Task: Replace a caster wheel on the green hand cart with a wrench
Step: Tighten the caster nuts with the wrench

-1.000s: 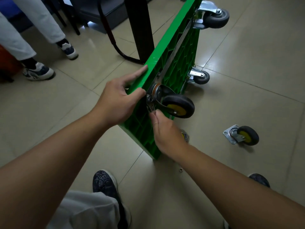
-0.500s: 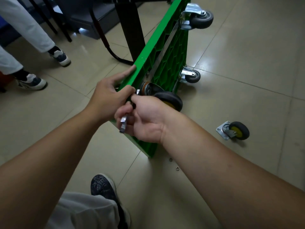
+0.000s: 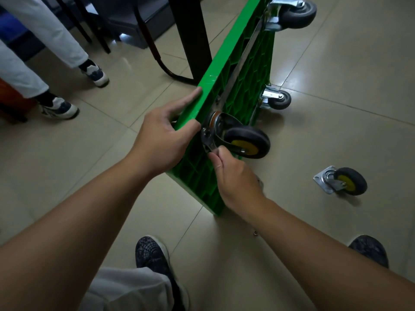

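Gripping the top edge of the cart, tipped on its side, with the left hand; pinching a wrench at the mount of a yellow-hubbed caster with the right hand. On the floor to the right, a loose caster. At upper left, a bystander's sneakers.

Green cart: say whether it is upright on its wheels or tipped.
Tipped on edge. The green cart rests on one edge on the floor, its wheels sticking out sideways.
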